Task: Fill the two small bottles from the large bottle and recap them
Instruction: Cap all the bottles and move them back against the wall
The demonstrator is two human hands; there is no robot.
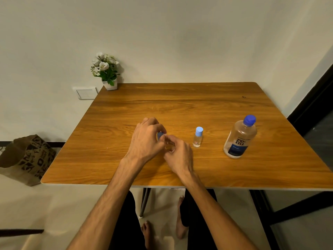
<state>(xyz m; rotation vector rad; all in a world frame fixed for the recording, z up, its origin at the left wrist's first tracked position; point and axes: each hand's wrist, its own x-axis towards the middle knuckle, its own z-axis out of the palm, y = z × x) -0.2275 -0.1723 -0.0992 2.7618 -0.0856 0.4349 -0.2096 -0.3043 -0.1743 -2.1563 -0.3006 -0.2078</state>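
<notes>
On the wooden table (180, 105), near its middle, the two hands meet over one small bottle (168, 147), which is mostly hidden by the fingers. The left hand (146, 139) comes from 7 o'clock and curls its fingers over a blue cap (160, 135), pinching it. The right hand (177, 156) comes from 5 o'clock, and its grip is closed around the clear body of this bottle. Whether the cap is on or off the neck I cannot tell, because the fingers cover it.

At 3 o'clock from the hands, near them but apart, the second small bottle (197, 137) stands upright with its light blue cap on, its long axis vertical. Farther at 3 o'clock, well apart, the large bottle (239, 138) stands too, with a dark blue cap on top and a dark label facing the camera; its top leans in the view toward 1 o'clock.

I count two small bottles and one large bottle.

At 11 o'clock, on the far left corner of the table, a little white pot with white flowers (106, 72) stands by the wall. A brown paper bag (27, 159) sits on the floor at 9 o'clock, beside the table. Nothing stands between the hands and the other bottles.
</notes>
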